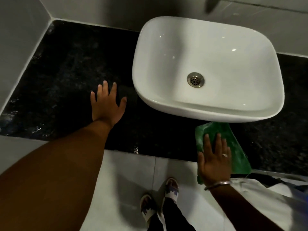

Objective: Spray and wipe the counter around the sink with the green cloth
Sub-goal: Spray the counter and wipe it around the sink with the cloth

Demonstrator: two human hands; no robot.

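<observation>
A white basin sink (166, 52) sits on a black speckled counter (66, 72). A green cloth (233, 140) lies flat on the counter's front edge, just below the sink's front rim. My right hand (215, 160) presses palm-down on the cloth with fingers spread; it wears a ring and a bangle. My left hand (108, 104) rests flat on the bare counter to the left of the sink, fingers apart and holding nothing. No spray bottle is in view.
Grey tiled walls (21, 47) close the counter at the left and back. A blurred dark spout (211, 5) shows at the top above the sink. Below the counter edge are the pale floor tiles (130, 172) and my sandalled feet (160, 200).
</observation>
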